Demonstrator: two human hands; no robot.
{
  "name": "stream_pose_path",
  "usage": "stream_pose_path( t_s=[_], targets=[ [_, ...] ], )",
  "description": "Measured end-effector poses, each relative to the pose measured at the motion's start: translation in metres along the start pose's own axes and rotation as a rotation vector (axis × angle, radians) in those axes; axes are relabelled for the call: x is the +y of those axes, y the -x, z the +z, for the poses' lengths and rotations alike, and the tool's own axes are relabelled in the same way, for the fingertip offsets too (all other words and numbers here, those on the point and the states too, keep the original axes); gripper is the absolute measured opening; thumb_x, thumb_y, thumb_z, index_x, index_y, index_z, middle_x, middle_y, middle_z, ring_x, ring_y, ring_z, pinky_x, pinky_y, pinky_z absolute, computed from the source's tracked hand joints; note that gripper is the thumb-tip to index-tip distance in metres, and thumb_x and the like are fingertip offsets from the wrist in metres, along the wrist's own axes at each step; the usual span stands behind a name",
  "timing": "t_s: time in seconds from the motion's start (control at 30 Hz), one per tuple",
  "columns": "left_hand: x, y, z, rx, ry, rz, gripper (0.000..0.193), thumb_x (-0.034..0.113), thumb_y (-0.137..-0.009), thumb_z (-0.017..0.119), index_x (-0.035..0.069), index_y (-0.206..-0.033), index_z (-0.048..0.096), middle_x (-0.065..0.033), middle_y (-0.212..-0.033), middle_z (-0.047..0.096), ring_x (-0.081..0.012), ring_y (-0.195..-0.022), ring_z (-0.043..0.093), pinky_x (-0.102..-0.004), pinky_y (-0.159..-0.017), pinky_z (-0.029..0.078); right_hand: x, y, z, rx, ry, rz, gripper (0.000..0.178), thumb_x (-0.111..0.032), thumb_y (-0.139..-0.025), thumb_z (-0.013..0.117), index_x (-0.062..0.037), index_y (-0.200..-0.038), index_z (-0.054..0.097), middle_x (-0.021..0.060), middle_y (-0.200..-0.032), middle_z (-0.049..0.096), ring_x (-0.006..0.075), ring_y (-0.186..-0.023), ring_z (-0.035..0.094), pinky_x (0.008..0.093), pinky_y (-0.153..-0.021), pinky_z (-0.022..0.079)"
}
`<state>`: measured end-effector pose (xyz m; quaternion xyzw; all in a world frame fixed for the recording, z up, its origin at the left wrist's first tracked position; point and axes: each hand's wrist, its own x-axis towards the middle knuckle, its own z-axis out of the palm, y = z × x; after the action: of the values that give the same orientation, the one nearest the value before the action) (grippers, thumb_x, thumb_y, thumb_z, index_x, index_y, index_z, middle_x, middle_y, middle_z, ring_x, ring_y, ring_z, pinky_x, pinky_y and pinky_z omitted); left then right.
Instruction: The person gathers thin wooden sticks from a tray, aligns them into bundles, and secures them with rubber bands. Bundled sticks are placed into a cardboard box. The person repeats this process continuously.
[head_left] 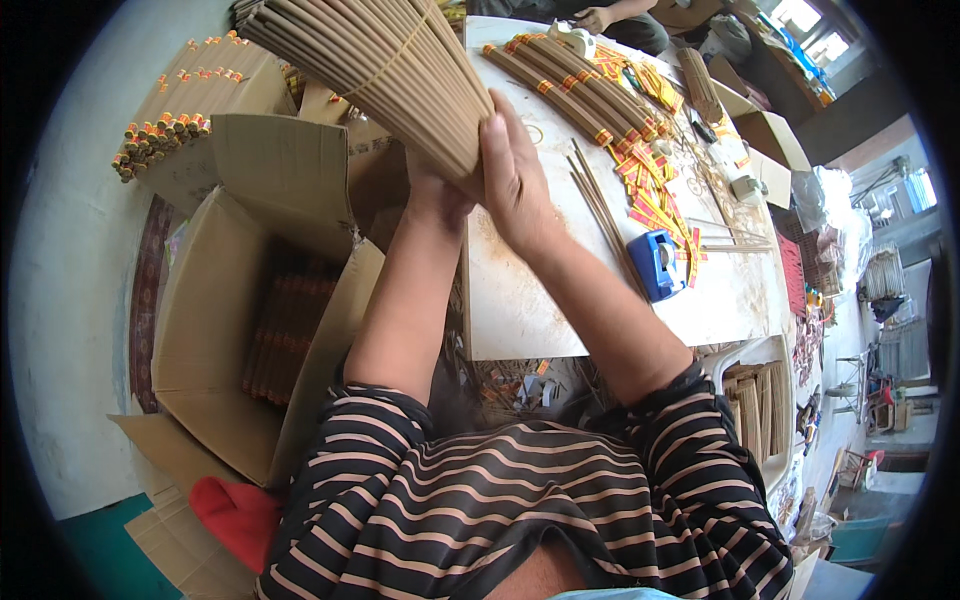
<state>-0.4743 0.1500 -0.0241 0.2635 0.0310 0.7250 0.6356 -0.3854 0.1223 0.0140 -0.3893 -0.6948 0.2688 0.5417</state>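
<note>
A thick bundle of brown incense sticks (385,60) is held up over the left edge of the table, tilted toward the upper left. A thin tan rubber band circles it. My right hand (518,185) is closed on the bundle's near right side, thumb pointing up along it. Beneath its near end, my left hand (438,190) grips from below, its fingers mostly hidden by the sticks. On the white table (520,300), several loose sticks (605,215) lie beside a blue tape dispenser (657,266). Red-and-yellow paper bands (650,190) are scattered close by.
Wrapped incense bundles (575,75) lie at the table's far side, near another person's hand (595,20). An open cardboard box (205,300) with wrapped bundles stands left; more are stacked (190,90) behind it. A white bin (775,350) holding bundles stands right.
</note>
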Motion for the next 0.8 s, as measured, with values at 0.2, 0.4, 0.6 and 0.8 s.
stream_pose_path(
  t_s=[0.2,0.4,0.6,0.8],
  targets=[
    [-0.012,0.002,0.050,0.213,-0.163,-0.013,0.050,0.044,-0.093,0.041,0.006,-0.124,0.044,-0.0053,-0.118,0.052,-0.0158,-0.108,0.051,-0.0301,-0.094,0.042,0.017,-0.041,-0.018,0.040,-0.205,0.034,0.055,-0.042,-0.096,0.026,0.0034,-0.110,0.052,0.0248,-0.105,0.056,0.0354,-0.104,0.052,0.0389,-0.090,0.037],
    [-0.004,-0.012,0.055,0.273,-0.314,-0.049,0.059,0.054,-0.091,0.037,0.003,-0.118,0.049,-0.0083,-0.104,0.060,-0.0174,-0.094,0.059,-0.0299,-0.082,0.048,0.002,-0.023,-0.014,-0.023,-0.466,0.126,0.062,-0.047,-0.097,0.021,0.0026,-0.130,0.037,0.0166,-0.126,0.046,0.0219,-0.118,0.041,0.0297,-0.101,0.029],
    [-0.011,-0.026,0.052,0.233,-0.311,-0.136,0.053,0.048,-0.092,0.039,0.006,-0.122,0.047,-0.0054,-0.113,0.056,-0.0146,-0.100,0.055,-0.0293,-0.088,0.044,0.008,-0.036,-0.024,0.078,-0.524,0.216,0.062,-0.047,-0.097,0.021,0.0033,-0.123,0.045,0.0131,-0.115,0.054,0.0182,-0.107,0.048,0.0279,-0.096,0.034],
    [-0.028,-0.021,0.044,0.262,-0.271,-0.120,0.059,0.052,-0.091,0.039,0.004,-0.125,0.045,-0.0061,-0.117,0.055,-0.0143,-0.103,0.055,-0.0278,-0.088,0.045,0.033,-0.040,-0.024,0.087,-0.569,0.252,0.064,-0.050,-0.096,0.022,0.0014,-0.125,0.045,0.0119,-0.117,0.054,0.0179,-0.107,0.049,0.0278,-0.095,0.036]
  ],
)
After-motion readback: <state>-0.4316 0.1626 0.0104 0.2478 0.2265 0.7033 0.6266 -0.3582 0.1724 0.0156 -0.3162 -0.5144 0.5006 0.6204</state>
